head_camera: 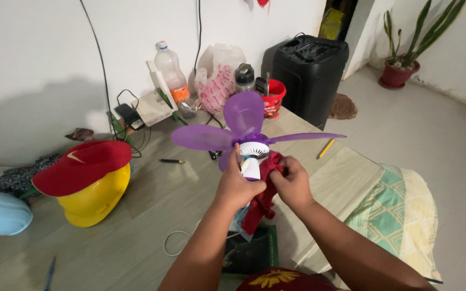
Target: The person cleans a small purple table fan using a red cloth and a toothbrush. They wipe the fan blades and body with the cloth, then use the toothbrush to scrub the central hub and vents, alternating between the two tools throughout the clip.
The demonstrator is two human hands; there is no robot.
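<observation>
Left hand (pixel 237 186) grips the purple fan's (pixel 244 129) white hub; right hand (pixel 293 183) at three o'clock pinches a red cloth (pixel 262 199), wiping seemingly midway.

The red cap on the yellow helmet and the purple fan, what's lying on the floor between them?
In the head view, a dark pen lies on the floor between the red cap and the purple fan; the rest of that stretch is bare.

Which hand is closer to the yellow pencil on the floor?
The right hand. It holds the red cloth just left of the yellow pencil; the left hand grips the fan farther away.
</observation>
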